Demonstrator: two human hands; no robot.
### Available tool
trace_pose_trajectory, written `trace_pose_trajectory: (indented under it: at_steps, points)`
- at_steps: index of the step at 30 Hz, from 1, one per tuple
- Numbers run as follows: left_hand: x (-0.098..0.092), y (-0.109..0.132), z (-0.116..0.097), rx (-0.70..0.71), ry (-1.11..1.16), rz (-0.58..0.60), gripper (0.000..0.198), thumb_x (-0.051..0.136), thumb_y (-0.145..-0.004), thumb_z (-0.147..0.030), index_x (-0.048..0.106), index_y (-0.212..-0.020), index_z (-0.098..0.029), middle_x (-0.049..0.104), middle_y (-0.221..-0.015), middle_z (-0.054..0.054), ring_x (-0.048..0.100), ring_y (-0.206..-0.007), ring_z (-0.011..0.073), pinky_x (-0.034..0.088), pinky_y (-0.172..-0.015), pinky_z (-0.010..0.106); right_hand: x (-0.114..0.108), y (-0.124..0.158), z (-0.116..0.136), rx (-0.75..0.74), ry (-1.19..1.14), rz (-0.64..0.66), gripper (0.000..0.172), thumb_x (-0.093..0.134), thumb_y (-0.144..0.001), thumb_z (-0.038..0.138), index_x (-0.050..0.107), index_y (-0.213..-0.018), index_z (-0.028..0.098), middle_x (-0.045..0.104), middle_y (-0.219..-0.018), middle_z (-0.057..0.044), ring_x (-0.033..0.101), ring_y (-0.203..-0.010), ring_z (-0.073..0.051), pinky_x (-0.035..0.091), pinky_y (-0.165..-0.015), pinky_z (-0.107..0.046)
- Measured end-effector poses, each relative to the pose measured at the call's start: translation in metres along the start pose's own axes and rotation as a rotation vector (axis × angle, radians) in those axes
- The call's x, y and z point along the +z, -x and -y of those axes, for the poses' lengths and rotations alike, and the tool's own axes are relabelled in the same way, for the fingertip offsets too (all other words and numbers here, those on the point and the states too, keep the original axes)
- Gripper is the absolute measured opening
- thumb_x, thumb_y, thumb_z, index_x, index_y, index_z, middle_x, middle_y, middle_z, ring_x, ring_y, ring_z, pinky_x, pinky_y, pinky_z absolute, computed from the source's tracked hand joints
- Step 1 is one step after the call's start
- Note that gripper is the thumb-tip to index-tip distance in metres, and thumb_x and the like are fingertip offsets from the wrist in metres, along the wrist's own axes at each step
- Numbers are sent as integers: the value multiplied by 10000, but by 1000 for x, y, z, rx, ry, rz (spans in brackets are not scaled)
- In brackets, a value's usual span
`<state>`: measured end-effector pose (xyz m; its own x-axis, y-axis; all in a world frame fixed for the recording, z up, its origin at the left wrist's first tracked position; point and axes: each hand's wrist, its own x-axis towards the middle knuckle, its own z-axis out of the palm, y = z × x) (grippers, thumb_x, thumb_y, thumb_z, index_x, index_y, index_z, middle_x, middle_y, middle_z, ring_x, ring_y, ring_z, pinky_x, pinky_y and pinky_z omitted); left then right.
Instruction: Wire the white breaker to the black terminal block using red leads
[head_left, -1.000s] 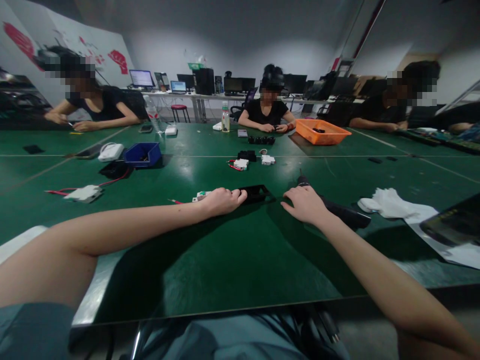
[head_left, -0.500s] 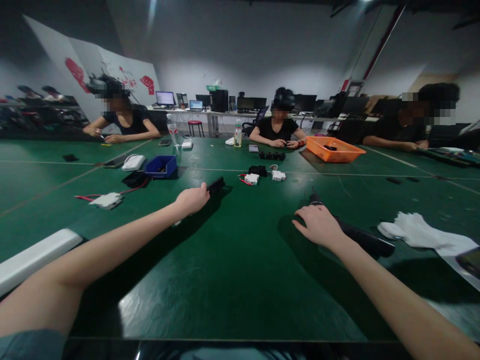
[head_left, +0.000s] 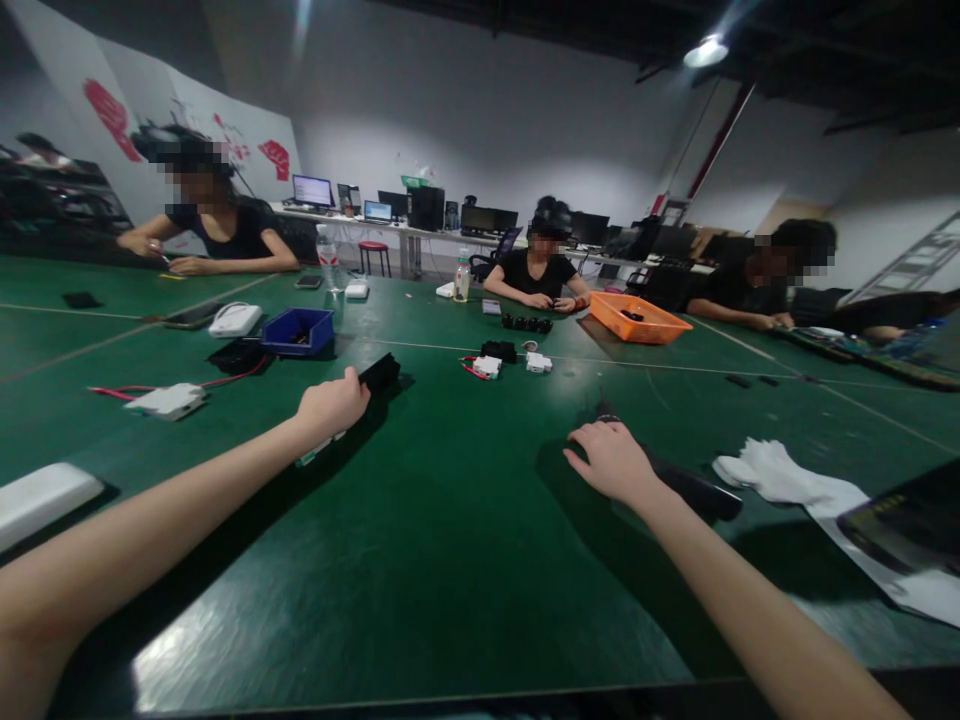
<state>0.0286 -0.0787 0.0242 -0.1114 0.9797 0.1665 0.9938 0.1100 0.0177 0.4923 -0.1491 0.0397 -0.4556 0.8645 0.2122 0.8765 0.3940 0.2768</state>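
The green table [head_left: 450,560] bears a blue bin [head_left: 289,347], orange basket [head_left: 651,327], white cloth [head_left: 776,472] and black tool [head_left: 697,488].

I see a deep green tabletop [head_left: 450,560] crossed by pale lines, on it a blue bin [head_left: 295,345]; left of that bin, a white block [head_left: 169,401] with red wires [head_left: 112,392]; right of the bin, a black piece [head_left: 381,373]; farther right, an orange basket [head_left: 645,325], a black tool [head_left: 701,491] and white cloth [head_left: 780,472]; beyond and left of the bin, a white panel [head_left: 161,88] with red fists [head_left: 107,105]
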Motion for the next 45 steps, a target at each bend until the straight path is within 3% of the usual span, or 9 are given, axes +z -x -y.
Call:
trace_pose_trajectory:
  at_steps: [5,10,14,19,24,32,35,40,45]
  points:
    - [-11,-2,0,17,14,8,529,281,-946,-454,496,-1243,-73,675,-1058,243,677,-961,385,519,-788,488,2,-1,-1,-8,42,0,270,485,-987,326,697,-1037,167,723,-1011,-105,635,-969,-253,375,-880,-388]
    - [-18,-7,-11,121,-56,-84,628,396,-888,-455,398,-1394,-83,541,-1305,239,548,-1188,385,504,-885,462,2,-3,-2,-28,62,-14,256,476,-981,290,700,-985,167,723,-957,-100,632,-938,-246,361,-875,-376]
    - [-9,-6,-22,226,-80,-142,645,425,-874,-355,336,-1464,-109,465,-1386,228,515,-1213,368,512,-876,439,3,-8,-8,-16,95,-10,279,454,-983,292,701,-948,166,725,-936,-108,635,-928,-245,354,-871,-370]
    - [4,-7,-20,231,-33,-126,607,438,-862,-272,367,-1449,-134,420,-1422,218,520,-1212,354,531,-849,423,3,-21,-11,45,152,56,302,437,-979,305,692,-923,153,723,-930,-131,644,-916,-262,359,-856,-383]
    - [9,-11,-13,228,10,-130,641,447,-831,-207,353,-1461,-140,402,-1436,214,518,-1216,358,532,-861,433,-1,-60,9,85,110,99,303,434,-977,314,682,-998,140,709,-997,-155,647,-970,-270,399,-848,-368]
    - [9,-11,-10,234,13,-141,628,440,-838,-196,356,-1458,-151,404,-1442,197,549,-1182,337,538,-846,405,14,-181,83,81,-41,66,377,401,-997,315,582,-1254,109,619,-1261,-197,612,-1101,-292,465,-897,-365]
    - [7,-9,-11,236,4,-133,625,429,-837,-173,363,-1458,-149,398,-1453,197,552,-1178,331,541,-849,403,20,-212,99,125,-99,86,383,398,-997,284,559,-1281,84,614,-1274,-219,630,-1081,-289,489,-869,-361]
    - [7,-12,-12,235,44,-101,646,411,-849,-159,335,-1490,-154,369,-1493,201,533,-1211,328,537,-887,417,25,-225,103,189,-160,125,358,359,-1003,225,592,-1220,60,656,-1199,-237,649,-1059,-288,500,-847,-366]
    - [10,-15,-12,246,87,-110,649,407,-847,-158,332,-1492,-154,354,-1509,196,525,-1237,333,538,-897,419,20,-199,105,171,-174,127,332,359,-1008,238,613,-1181,111,687,-1151,-197,670,-994,-271,502,-812,-355]
